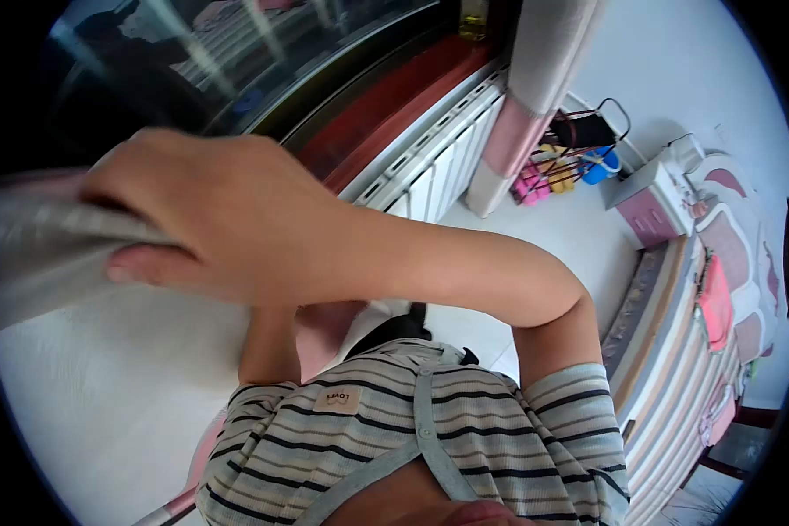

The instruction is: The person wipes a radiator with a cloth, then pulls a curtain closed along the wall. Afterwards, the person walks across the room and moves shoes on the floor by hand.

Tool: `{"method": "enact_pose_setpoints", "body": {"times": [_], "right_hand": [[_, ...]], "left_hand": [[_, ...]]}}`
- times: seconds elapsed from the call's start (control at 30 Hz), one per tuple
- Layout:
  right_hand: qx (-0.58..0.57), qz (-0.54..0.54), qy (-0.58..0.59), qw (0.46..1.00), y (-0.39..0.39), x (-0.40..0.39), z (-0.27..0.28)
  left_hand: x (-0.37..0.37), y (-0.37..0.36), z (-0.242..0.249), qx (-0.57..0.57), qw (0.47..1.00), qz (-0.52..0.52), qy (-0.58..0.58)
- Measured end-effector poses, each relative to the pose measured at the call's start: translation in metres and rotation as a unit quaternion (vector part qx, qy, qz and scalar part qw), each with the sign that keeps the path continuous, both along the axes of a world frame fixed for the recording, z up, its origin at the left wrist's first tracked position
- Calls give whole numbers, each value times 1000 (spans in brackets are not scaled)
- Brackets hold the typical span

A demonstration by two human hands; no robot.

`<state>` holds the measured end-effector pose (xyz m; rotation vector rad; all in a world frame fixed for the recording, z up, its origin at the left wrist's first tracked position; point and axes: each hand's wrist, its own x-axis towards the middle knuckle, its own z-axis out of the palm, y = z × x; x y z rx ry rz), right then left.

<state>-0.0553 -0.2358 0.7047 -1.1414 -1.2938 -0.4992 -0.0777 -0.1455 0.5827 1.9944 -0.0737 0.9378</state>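
My right arm crosses in front of my body to the left, and my right hand point(210, 210) is closed around the gathered edge of a grey curtain point(53, 241), slightly blurred. The thumb lies along the lower side of the cloth, which stretches out to the left edge of the view. A pinkish strip shows at the curtain's upper side. Of my left arm, only part of the forearm point(269, 346) shows below the right wrist; the left hand itself is hidden behind the right one.
A dark window point(193, 61) with a red-brown sill point(386, 114) is ahead, above a white radiator point(438, 149). Another grey-and-pink curtain point(508, 145) hangs beside it. Farther right stand a rack point(579, 131), a pink-and-white nightstand point(653, 210) and a bed with striped bedding point(666, 394).
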Motion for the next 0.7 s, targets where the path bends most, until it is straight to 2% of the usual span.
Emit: {"method": "enact_pose_setpoints", "body": {"times": [0.03,0.1,0.13,0.2,0.27,0.3,0.37,0.43,0.5,0.53,0.6,0.67,0.7], "right_hand": [[-13,-6,-2,1000,-2,18,4],[37,-117,-114,986,-8,57,12],[54,-194,-190,961,-21,87,19],[-24,-332,-221,917,-70,163,29],[58,-252,-53,964,-124,202,61],[68,-247,-55,965,-145,222,65],[-1,-382,-31,924,-180,282,70],[8,-442,4,897,-212,331,75],[95,-547,9,832,-254,400,85],[130,-506,35,852,-262,395,98],[167,-454,67,873,-279,401,117],[69,-440,-14,895,-296,424,122],[-8,-486,13,874,-287,411,111]], "left_hand": [[9,-6,2,-8,1000,1,3],[32,-21,13,-5,1000,-2,7],[45,-32,22,13,1000,-3,10],[71,-56,43,63,998,2,27],[96,-78,55,107,993,7,41],[107,-84,56,116,992,14,37],[130,-94,50,129,987,-94,-30],[138,-99,46,168,982,-90,-5],[139,-115,45,187,980,-51,52],[140,-124,43,186,980,-36,56],[148,-144,33,255,962,-27,98],[164,-157,23,265,960,-15,92],[171,-162,19,273,958,-13,83]]}}
